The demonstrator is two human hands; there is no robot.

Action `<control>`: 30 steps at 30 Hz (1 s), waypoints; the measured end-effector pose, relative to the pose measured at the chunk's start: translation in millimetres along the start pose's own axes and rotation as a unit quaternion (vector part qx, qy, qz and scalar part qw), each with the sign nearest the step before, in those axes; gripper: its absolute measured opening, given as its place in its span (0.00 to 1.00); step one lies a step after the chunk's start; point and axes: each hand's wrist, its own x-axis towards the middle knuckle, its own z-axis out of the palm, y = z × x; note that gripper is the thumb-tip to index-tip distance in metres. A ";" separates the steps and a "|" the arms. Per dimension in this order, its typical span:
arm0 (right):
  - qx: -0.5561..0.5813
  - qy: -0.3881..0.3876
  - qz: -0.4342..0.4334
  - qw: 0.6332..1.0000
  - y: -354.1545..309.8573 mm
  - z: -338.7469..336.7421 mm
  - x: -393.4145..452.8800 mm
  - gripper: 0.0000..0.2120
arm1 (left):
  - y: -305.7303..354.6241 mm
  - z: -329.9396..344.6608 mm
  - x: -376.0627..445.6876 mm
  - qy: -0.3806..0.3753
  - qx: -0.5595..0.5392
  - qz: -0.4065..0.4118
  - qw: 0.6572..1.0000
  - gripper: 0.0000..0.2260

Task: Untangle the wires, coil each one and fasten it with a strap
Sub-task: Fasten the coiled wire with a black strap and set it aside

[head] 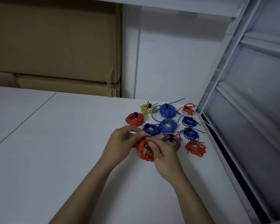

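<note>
White tabletop (55, 151) holds both hands near its far right corner. Right hand (164, 156) grips a red wire coil (144, 151), fingers curled through its centre. Left hand (123, 139) pinches a dark strap (143, 137) at the coil's top. Strapped red, blue, pink and yellow-green coils (167, 126) lie just beyond.

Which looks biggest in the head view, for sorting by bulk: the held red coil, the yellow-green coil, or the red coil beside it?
1. Held red coil, though nearest the camera.
2. Strapped red coil.
3. Yellow-green coil, farthest away.
</note>
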 end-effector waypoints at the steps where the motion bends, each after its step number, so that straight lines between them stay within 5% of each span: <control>1: -0.005 -0.004 -0.004 1.000 -0.3 0.0 -1.4 0.10 | -0.9 0.7 0.8 0.010 0.002 0.002 1.000 0.06; 6: -0.013 0.005 -0.024 1.000 -1.6 0.6 -3.3 0.11 | 2.2 5.7 -1.2 0.021 -0.004 0.008 1.000 0.15; 11: -0.018 0.044 -0.025 0.999 2.3 -2.1 1.7 0.13 | -1.4 2.2 -8.5 -0.082 -0.015 -0.017 0.996 0.18; 23: -0.011 0.043 -0.044 0.998 2.5 -3.1 7.1 0.17 | 6.5 -4.8 -3.2 -0.086 0.007 -0.006 0.996 0.14; 30: 0.027 -0.064 0.007 0.998 -1.4 -14.6 11.6 0.14 | 9.4 -12.9 0.9 -0.112 0.004 -0.009 0.994 0.11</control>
